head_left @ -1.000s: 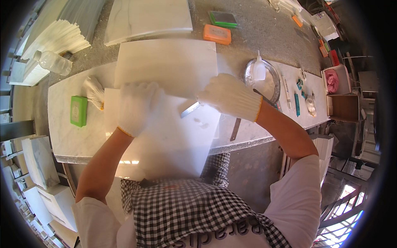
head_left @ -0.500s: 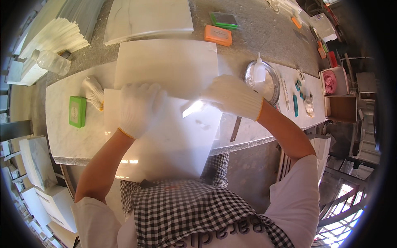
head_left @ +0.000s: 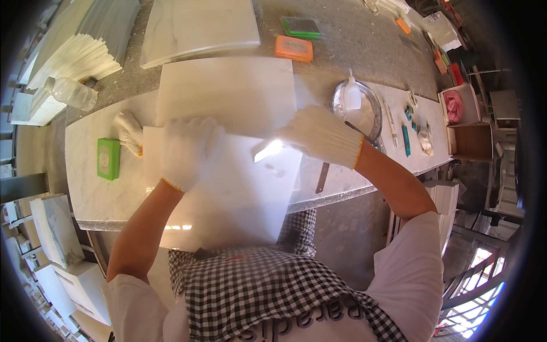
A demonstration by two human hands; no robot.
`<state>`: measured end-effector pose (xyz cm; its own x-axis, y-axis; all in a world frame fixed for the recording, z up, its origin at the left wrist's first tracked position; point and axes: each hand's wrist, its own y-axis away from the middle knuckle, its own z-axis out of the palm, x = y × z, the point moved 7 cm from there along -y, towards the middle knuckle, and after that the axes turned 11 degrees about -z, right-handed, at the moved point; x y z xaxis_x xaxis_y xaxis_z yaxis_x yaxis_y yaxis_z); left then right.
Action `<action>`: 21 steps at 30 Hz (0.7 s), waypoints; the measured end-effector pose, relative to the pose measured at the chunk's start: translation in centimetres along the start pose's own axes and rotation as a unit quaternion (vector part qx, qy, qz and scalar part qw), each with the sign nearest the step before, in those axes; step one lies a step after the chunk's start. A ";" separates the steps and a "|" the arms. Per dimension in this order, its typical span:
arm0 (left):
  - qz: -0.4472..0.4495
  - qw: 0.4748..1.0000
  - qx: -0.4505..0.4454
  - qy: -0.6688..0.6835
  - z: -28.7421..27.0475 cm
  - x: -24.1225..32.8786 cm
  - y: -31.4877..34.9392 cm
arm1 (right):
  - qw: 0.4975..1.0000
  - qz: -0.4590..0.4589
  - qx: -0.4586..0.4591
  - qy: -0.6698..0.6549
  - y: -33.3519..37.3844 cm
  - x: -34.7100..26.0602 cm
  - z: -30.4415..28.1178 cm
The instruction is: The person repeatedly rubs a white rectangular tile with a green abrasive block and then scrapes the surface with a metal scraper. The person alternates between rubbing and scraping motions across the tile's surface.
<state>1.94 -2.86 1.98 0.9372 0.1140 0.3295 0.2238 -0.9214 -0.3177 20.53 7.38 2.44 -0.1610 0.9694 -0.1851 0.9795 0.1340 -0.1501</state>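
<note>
A glossy white stone slab (head_left: 239, 199) lies in front of me, its near end reaching past the table edge toward my checkered apron. My left hand (head_left: 192, 149), in a white knit glove, has its fingers bent over the slab's far edge; they are slightly blurred. My right hand (head_left: 325, 135), gloved too, is closed on a small flat tool (head_left: 268, 151) that glares white just over the slab's right part. Glare hides the tool's exact kind. Grey smudges show on the slab below it. Beyond both hands lies another white slab (head_left: 228, 85).
A steel dish (head_left: 376, 117) with a white squeeze bottle (head_left: 351, 94) stands right, near a metal ruler (head_left: 323, 178). Left are a green block (head_left: 108, 158), a spare glove (head_left: 130, 131) and a clear bottle (head_left: 74, 94). An orange block (head_left: 293, 49) and stacked slabs (head_left: 85, 54) sit farther back.
The whole view has shifted slightly. Both hands keep nearly the same places over the slab, and the right hand's tool has barely moved.
</note>
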 end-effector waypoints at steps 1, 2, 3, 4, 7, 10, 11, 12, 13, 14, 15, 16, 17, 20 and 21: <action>-0.003 1.000 -0.011 0.001 0.1 0.0 0.0 | 1.000 0.009 -0.009 -0.003 0.1 0.1 0.0; -0.006 1.000 -0.021 0.003 0.2 -0.1 0.0 | 1.000 0.017 -0.016 -0.009 0.4 0.2 0.0; -0.002 1.000 -0.018 0.011 0.2 -0.1 0.0 | 0.999 0.022 -0.019 -0.016 0.6 0.3 -0.1; 0.000 1.000 -0.015 0.018 0.2 -0.1 -0.1 | 0.998 0.038 -0.048 -0.011 1.0 0.5 0.1; 0.002 1.000 -0.005 0.029 0.0 -0.2 0.0 | 0.993 0.068 -0.100 -0.006 1.7 0.6 0.5; 0.001 1.000 0.000 0.030 0.0 -0.3 0.1 | 0.992 0.069 -0.110 -0.005 1.8 0.6 0.3; 0.001 1.000 0.001 0.031 0.1 -0.3 0.1 | 0.992 0.064 -0.105 -0.009 1.7 0.7 0.2; -0.002 1.000 0.003 0.027 0.1 -0.4 0.1 | 0.992 0.067 -0.106 -0.018 1.6 0.8 0.2; -0.004 1.000 0.004 0.023 0.1 -0.4 0.1 | 0.996 0.046 -0.080 -0.012 1.3 0.6 -0.1; -0.005 1.000 0.004 0.020 0.2 -0.3 0.2 | 0.998 0.033 -0.059 -0.011 0.9 0.6 -0.2; 0.000 1.000 0.010 0.028 0.2 -0.1 0.2 | 0.999 0.021 -0.037 -0.010 0.5 0.6 -0.4; 0.007 0.999 0.015 0.035 0.0 -0.1 0.2 | 0.999 0.014 -0.029 -0.014 0.0 0.5 -0.1; 0.013 0.999 0.022 0.041 -0.1 -0.1 0.2 | 1.000 0.006 -0.021 -0.018 -0.6 0.4 0.3; -0.003 1.000 -0.009 0.013 0.3 -0.3 0.2 | 0.999 -0.016 -0.027 -0.012 -1.3 0.3 0.7; -0.001 1.000 0.004 0.022 0.2 -0.2 0.2 | 0.999 -0.027 -0.015 -0.011 -1.3 0.2 0.4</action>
<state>1.81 -3.02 1.68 0.9238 0.0993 0.3696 0.2283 -0.9181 -0.3240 19.21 7.31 2.20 -0.2167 0.9556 -0.1996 0.9723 0.1930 -0.1316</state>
